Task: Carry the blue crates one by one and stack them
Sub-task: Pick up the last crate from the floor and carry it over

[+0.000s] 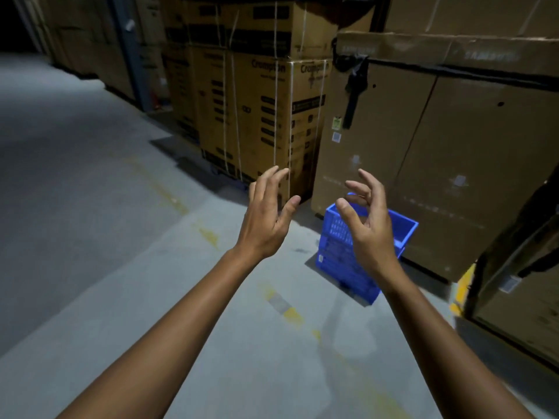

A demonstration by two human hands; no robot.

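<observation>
A blue plastic crate stack [341,261] with slotted walls stands on the grey concrete floor, close against a big cardboard box. It looks like two crates, one on the other, the top one open. Both my arms reach forward in the air above the floor. My left hand [266,216] is open, fingers spread, to the left of the crates and apart from them. My right hand [367,225] is open with curled fingers, held in front of the crates and hiding part of the top rim. Neither hand holds anything.
Tall strapped cardboard boxes [260,116] stand behind the crates, and a large brown carton [423,146] stands to the right. More cartons line the right edge [520,297]. Faded yellow floor markings [208,234] cross the concrete. Open floor stretches to the left.
</observation>
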